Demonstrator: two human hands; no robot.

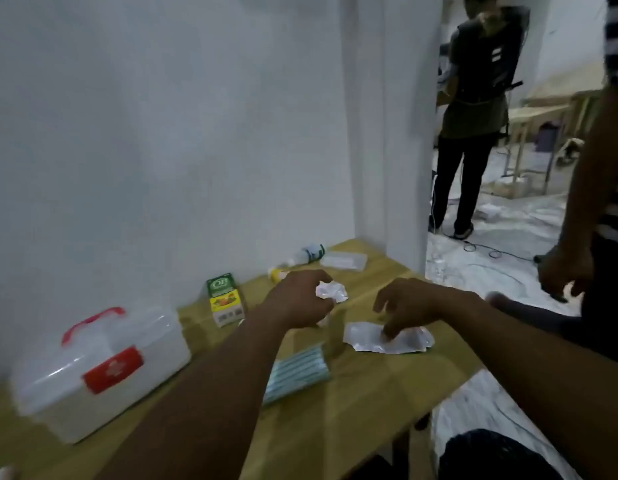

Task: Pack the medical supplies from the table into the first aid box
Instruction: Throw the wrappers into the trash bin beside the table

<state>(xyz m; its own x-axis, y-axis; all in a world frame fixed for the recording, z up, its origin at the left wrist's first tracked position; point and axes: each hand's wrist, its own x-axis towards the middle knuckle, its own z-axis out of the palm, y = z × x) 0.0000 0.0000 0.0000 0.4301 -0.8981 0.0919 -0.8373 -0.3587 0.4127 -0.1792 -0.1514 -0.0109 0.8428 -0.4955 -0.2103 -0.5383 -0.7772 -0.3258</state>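
Head view shows my left hand (pixel 297 299) closed around a crumpled white wrapper (pixel 331 292), lifted just above the surface (pixel 363 393). My right hand (pixel 409 306) is half open, fingers curled downward, with the fingertips (pixel 387 332) pressing on a flat white packet (pixel 387 337) that lies on the surface directly beneath it. Just below my left wrist, partly under the forearm, I see a striped teal pack (pixel 298 370) lying flat. To the left of the left hand stands a small green and yellow carton (pixel 226 299), upright near the wall. Beyond the left hand, toward the far corner, a white bottle (pixel 307 255) lies on its side, a small yellow item (pixel 276 274) sits close to my knuckles, and a clear flat pouch (pixel 344 260) rests beside the bottle. The box (pixel 99 372), translucent white with a red handle and red latch, sits well to the left of both hands, lid shut, blurred. A standing person (pixel 473 116) is far behind the right hand, and another person's hand (pixel 564 271) hangs off to its right.
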